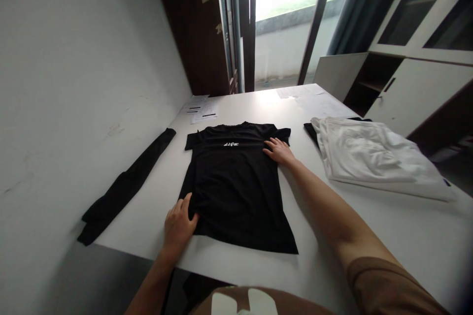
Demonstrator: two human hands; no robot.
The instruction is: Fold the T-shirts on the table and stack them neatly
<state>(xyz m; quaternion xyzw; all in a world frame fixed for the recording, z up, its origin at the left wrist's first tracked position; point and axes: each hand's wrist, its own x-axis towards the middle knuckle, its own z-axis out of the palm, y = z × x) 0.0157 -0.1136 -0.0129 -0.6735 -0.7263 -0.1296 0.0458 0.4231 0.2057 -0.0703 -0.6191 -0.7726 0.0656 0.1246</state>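
A black T-shirt [236,187] lies spread on the white table [325,236], its collar pointing away from me and a small white print across the chest. Along its left side runs a fold or layered edge. At the lower left edge of the shirt is my left hand [180,224], thumb and index finger apart over the cloth. My right hand [280,151] rests on the upper right side near the sleeve, fingers spread on the fabric. The undersides of both hands are hidden.
A long, narrow dark folded garment [129,182] lies by the wall on the left. On the right sits a stack of folded white cloth [373,155] with black fabric beneath. Paper sheets [202,108] lie at the far left, with more papers [314,98] at the far end.
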